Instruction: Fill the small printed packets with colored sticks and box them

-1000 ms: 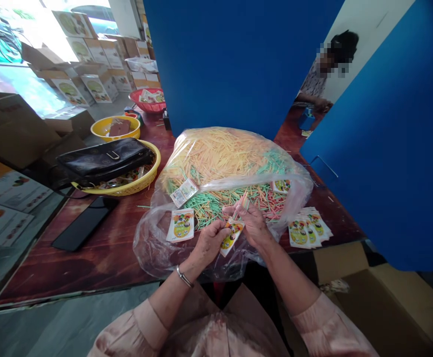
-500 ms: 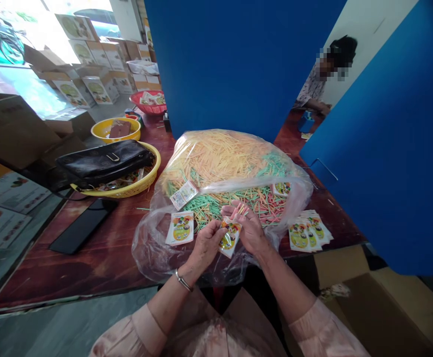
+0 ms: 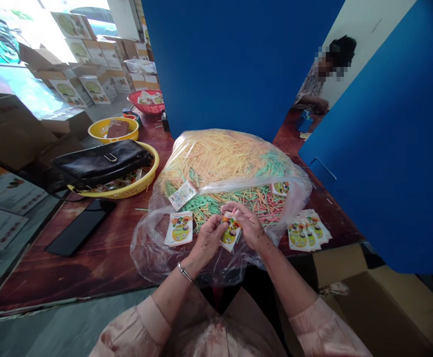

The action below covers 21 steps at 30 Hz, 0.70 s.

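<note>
My left hand (image 3: 208, 239) pinches the edge of a small printed packet (image 3: 230, 234) between thumb and fingers. Close against the packet's upper end is my right hand (image 3: 252, 229), its fingers closed around a few thin pink sticks (image 3: 235, 210), mostly hidden by the fingers. Both hands are over the front of a large clear plastic bag (image 3: 153, 248) full of thin yellow, green and pink sticks (image 3: 216, 153). On the bag lie a stack of packets (image 3: 180, 228) at the left, a tilted packet (image 3: 183, 195) and another packet (image 3: 280, 188) at the right.
Fanned packets (image 3: 307, 232) lie at the table's right. On the left are a phone (image 3: 79, 228), a black handbag (image 3: 105, 161) on a yellow basket (image 3: 147, 184), and a smaller yellow basket (image 3: 99, 130). Blue panels (image 3: 231, 64) stand behind; a person (image 3: 313, 89) sits beyond.
My right hand has lowered the pink sticks to the packet's top, and its fingers have closed in. Less of the sticks shows now. My left hand keeps its hold on the packet.
</note>
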Each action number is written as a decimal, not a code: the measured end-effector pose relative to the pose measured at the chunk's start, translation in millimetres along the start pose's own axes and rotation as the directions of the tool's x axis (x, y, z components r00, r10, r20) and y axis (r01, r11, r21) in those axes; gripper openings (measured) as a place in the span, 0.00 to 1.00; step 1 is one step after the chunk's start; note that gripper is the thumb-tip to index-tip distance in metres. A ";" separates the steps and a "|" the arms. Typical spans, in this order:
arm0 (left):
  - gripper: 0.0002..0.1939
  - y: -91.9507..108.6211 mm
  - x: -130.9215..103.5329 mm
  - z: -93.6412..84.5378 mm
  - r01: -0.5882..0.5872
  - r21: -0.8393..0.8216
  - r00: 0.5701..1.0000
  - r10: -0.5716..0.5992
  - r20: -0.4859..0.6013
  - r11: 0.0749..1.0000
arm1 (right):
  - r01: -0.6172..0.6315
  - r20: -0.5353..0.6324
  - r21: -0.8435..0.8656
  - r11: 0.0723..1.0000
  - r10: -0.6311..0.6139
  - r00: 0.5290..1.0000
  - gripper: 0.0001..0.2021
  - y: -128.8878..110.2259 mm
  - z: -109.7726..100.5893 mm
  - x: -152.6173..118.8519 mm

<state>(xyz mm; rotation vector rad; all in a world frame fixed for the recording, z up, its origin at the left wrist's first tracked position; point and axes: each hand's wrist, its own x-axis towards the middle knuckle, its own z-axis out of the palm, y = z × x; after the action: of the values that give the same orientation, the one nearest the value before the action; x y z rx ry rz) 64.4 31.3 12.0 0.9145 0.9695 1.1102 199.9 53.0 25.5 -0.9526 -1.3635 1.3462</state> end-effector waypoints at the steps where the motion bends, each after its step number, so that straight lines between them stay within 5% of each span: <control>1: 0.11 0.2 -0.3 0.2 -0.004 -0.008 1.000 0.004 0.001 1.000 | -0.001 0.059 -0.102 0.995 0.007 0.998 0.18 -4.6 -1.5 -0.3; 4: 0.12 2.7 0.0 0.2 -0.036 0.007 0.999 0.036 -0.016 0.999 | 0.096 0.191 -0.370 0.924 -0.026 0.981 0.19 -17.3 -6.3 -0.1; 7: 0.12 9.3 2.7 -0.2 -0.066 0.051 0.997 0.068 -0.045 0.997 | 0.143 0.187 -0.429 0.892 -0.067 0.980 0.21 -21.2 -8.8 1.7; 11: 0.12 19.0 7.3 -0.8 -0.075 0.092 0.995 0.081 -0.062 0.993 | -0.016 -0.081 -0.087 0.996 0.009 0.997 0.20 -14.6 -10.1 6.0; 15: 0.11 16.3 2.3 -1.5 -0.090 0.242 0.989 0.116 -0.094 0.966 | 0.029 -0.355 0.200 0.979 0.045 0.934 0.10 -16.2 -14.1 9.5; 21: 0.11 3.8 -22.7 7.2 -0.097 0.449 0.989 0.135 -0.054 0.888 | 0.146 -0.359 0.280 0.949 -0.037 0.932 0.11 -37.3 -8.5 -2.7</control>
<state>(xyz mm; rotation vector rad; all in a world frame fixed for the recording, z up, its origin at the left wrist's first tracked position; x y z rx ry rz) 66.5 9.2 21.5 1.3203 1.2840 1.0493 212.3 49.2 61.6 -0.8575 -0.8891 1.2018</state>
